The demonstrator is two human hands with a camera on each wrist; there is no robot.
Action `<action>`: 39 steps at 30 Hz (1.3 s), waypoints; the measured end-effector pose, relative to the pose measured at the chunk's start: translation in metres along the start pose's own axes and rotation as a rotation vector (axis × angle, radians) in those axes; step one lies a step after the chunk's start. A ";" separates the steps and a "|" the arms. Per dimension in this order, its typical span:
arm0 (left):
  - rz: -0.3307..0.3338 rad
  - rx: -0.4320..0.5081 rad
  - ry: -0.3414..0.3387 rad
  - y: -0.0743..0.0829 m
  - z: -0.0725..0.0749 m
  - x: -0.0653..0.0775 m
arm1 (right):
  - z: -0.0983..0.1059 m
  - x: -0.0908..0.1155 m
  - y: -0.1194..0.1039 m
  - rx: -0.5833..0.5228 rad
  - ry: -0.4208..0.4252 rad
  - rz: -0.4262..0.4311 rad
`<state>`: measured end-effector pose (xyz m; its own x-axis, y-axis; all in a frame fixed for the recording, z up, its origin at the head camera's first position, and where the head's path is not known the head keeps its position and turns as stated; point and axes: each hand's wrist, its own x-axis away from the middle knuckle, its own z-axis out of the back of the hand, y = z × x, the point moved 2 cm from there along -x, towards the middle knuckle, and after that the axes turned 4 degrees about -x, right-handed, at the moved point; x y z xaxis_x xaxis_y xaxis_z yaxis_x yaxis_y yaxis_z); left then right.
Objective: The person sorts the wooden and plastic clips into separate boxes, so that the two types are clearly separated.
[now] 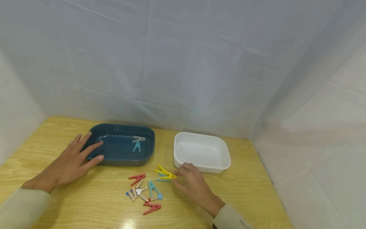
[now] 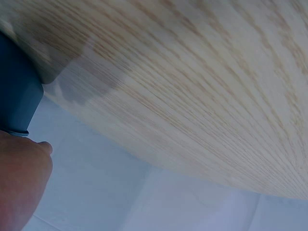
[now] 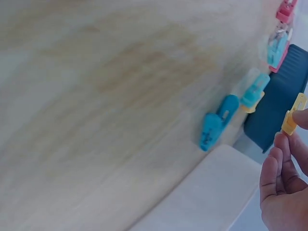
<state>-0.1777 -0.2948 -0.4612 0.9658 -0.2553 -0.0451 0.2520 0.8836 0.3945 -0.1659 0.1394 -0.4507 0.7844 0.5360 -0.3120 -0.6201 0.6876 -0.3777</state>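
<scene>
My right hand [image 1: 195,187] pinches a yellow clothespin [image 1: 165,172] between thumb and fingers, just in front of the white dish. The right wrist view shows the yellow clothespin [image 3: 294,115] held at the fingertips, clear of the table. A blue clothespin [image 3: 219,121] lies below it on the wood. At the left, my left hand [image 1: 75,158] rests with spread fingers over the left rim of the dark blue dish [image 1: 123,161]. Inside that dish are a grey clothespin [image 1: 139,139] and a light blue clothespin [image 1: 137,147].
The white dish [image 1: 201,152] stands right of the blue one. Between the hands lie red clothespins [image 1: 152,208], a light blue clothespin [image 1: 153,188] and several small wooden clothespins [image 1: 133,192], some with hearts. White sheeting [image 1: 183,79] hangs behind the wooden table [image 1: 94,203].
</scene>
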 end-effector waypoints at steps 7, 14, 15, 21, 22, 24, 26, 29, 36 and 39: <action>-0.004 -0.008 0.007 0.001 -0.001 0.000 | 0.005 -0.016 -0.009 -0.019 0.039 0.024; -0.003 -0.014 0.008 0.003 -0.001 0.000 | 0.009 -0.033 -0.017 -0.069 0.027 -0.007; -0.003 -0.015 0.009 0.003 -0.001 0.000 | 0.009 -0.036 -0.018 -0.078 0.029 -0.002; -0.008 -0.017 0.016 0.004 -0.001 0.000 | 0.006 -0.051 -0.028 -0.107 0.037 0.013; -0.008 -0.014 0.017 0.004 -0.001 0.000 | 0.005 -0.054 -0.030 -0.104 0.035 0.017; -0.009 -0.011 0.018 0.004 -0.001 0.000 | 0.002 -0.059 -0.033 -0.092 0.030 0.034; -0.009 -0.010 0.019 0.004 -0.001 0.000 | 0.000 -0.064 -0.037 -0.076 0.018 0.048; -0.008 -0.012 0.018 0.004 -0.001 0.000 | -0.003 -0.070 -0.042 -0.061 0.001 0.055; -0.007 -0.014 0.016 0.004 -0.003 0.001 | -0.010 -0.083 -0.050 -0.038 -0.009 0.065; -0.008 -0.018 0.018 0.004 -0.003 0.001 | -0.013 -0.087 -0.053 -0.027 -0.014 0.076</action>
<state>-0.1756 -0.2907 -0.4628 0.9646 -0.2555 -0.0650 0.2608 0.8885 0.3776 -0.2020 0.0502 -0.4145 0.7353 0.5926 -0.3288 -0.6775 0.6315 -0.3771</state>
